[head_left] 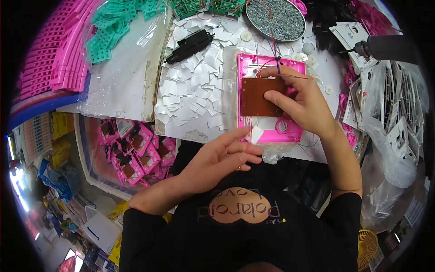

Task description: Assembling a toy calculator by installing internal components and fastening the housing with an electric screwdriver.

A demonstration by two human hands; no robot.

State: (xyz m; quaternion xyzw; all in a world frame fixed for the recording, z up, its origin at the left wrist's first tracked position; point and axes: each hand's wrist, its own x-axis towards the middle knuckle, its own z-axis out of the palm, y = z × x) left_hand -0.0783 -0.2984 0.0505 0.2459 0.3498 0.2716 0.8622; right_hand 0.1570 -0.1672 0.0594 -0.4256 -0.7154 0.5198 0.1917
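Observation:
My right hand (299, 97) grips a brown circuit board (260, 102) by its right side, thumb on its face and fingers behind. The board is over a pink plastic housing (294, 134), with thin red wires running from it. My left hand (222, 156) hovers at the housing's lower left, fingers spread. A small white square (257, 134) is by its index fingertip; whether it sticks to the finger I cannot tell. Inside the housing's lower right sits a pink ring-shaped part (284, 126).
White squares (195, 90) lie scattered left of the housing, with a black tool (190, 45) on them. A round tray of metal screws (276, 20) stands behind. A black-bodied screwdriver (385, 49) juts in from the right. A bin of pink assemblies (136, 152) is at lower left.

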